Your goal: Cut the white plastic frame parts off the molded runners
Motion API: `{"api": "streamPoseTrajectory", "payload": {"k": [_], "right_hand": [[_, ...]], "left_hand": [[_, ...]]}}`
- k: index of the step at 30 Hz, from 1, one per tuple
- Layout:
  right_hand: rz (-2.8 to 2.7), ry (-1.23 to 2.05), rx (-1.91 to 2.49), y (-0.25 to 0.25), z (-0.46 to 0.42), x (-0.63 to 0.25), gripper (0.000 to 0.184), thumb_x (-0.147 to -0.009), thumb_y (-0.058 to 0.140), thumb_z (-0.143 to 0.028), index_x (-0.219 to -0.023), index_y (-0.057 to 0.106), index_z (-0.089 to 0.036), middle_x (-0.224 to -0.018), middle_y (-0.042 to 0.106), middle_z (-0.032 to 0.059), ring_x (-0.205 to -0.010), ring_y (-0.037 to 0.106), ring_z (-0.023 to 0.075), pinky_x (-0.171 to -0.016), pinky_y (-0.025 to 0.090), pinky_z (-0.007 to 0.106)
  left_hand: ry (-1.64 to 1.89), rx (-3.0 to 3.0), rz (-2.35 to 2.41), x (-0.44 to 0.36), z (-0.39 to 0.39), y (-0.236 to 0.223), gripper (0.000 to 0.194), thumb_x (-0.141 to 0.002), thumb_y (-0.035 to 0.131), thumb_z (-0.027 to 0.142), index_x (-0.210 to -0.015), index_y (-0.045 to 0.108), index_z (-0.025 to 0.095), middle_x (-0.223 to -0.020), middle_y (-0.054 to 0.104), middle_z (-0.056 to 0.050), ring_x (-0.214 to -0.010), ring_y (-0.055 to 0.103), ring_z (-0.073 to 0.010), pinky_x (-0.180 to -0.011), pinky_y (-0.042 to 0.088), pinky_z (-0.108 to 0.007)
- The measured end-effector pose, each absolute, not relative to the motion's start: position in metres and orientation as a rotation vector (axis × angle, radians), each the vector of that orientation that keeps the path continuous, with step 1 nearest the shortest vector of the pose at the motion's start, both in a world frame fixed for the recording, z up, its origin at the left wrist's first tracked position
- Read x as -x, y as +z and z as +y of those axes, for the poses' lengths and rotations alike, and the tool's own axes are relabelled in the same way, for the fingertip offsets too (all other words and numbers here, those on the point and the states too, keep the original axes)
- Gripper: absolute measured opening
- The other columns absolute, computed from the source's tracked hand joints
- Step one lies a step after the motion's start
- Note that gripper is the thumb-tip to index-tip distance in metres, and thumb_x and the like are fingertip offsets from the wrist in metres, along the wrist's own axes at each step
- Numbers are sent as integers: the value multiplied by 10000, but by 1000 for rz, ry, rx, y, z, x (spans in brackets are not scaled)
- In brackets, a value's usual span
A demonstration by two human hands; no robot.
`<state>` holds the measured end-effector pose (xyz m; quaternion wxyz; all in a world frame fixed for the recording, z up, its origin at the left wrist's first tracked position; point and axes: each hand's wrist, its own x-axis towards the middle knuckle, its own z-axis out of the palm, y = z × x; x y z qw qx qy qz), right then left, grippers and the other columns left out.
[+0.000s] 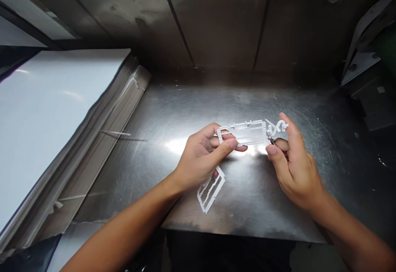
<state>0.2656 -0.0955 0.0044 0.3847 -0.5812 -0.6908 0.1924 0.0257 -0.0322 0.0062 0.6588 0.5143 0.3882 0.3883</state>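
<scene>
My left hand [206,152] is closed on a thin white plastic frame [264,130], thumb in front and fingers behind. A second white plastic frame [215,195] slants below this hand, close to its lower fingers; whether they grip it or it rests on the table I cannot tell. My right hand [297,169] is closed around small metal nippers [271,140], mostly hidden by the fingers. Their tips meet the right end of the upper frame. A curled white plastic piece [277,128] sticks out there, beside my right index finger.
The work surface is a scratched metal table [247,206] with small white bits scattered on it. At the left stands a stack of large sheets [62,99] with a white top. A metal wall [216,24] rises behind. Dark boxy things [371,99] are at the far right.
</scene>
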Motion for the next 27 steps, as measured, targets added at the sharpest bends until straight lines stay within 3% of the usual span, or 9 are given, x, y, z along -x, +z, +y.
{"api": "streamPoseTrajectory", "payload": {"k": [4,8,10,14,16,21,27], "right_hand": [[-1814,375,1489,2,-97,-263,693,-1288,446,-476,-1812,216,-84,-777,581,-30,-519,567,196,-529,514,286],[-1846,344,1477,2,-99,-263,687,-1297,442,-439,-1816,186,-70,-764,562,-41,-504,577,188,-523,519,281],[-1833,353,1487,3,-99,-263,693,-1296,452,-444,-1812,197,-59,-749,550,-49,-489,563,183,-508,504,283],[-1761,501,1462,2,-99,-265,712,-1289,464,-488,-1809,214,-71,-745,568,-48,-523,575,189,-513,495,289],[-1712,655,1418,2,-99,-266,709,-1290,455,-503,-1818,196,-107,-760,592,-45,-548,583,190,-525,494,288],[-1553,981,1286,3,-100,-267,591,-1304,470,-482,-1810,254,-266,-835,637,-40,-594,597,168,-531,479,262],[-1561,940,1290,2,-102,-270,592,-1301,492,-498,-1813,259,-315,-832,636,-48,-597,598,159,-559,493,260]], "left_hand": [[877,-1159,868,-27,-32,6,389,-1046,888,476,-1006,636,182,-928,824,-79,-411,532,-71,-363,337,-161],[881,-1162,839,-30,-31,10,397,-1030,897,462,-962,621,184,-920,826,-102,-597,732,-161,-378,299,-152],[882,-1164,831,-31,-31,12,393,-1031,896,447,-951,614,186,-900,823,-102,-644,759,-177,-380,289,-147],[887,-1156,850,-31,-29,12,381,-1035,891,431,-963,618,175,-929,826,-98,-412,525,-56,-369,289,-148],[874,-1132,867,-30,-28,10,392,-1030,892,458,-993,628,171,-960,827,-109,-380,440,-33,-364,304,-148],[837,-1096,889,-27,-24,4,443,-1006,899,525,-1007,628,174,-926,812,-108,-403,413,-40,-384,315,-153],[832,-1014,825,-28,-21,7,446,-1014,888,518,-1002,599,178,-870,768,-56,-403,406,-35,-372,279,-133]]}}
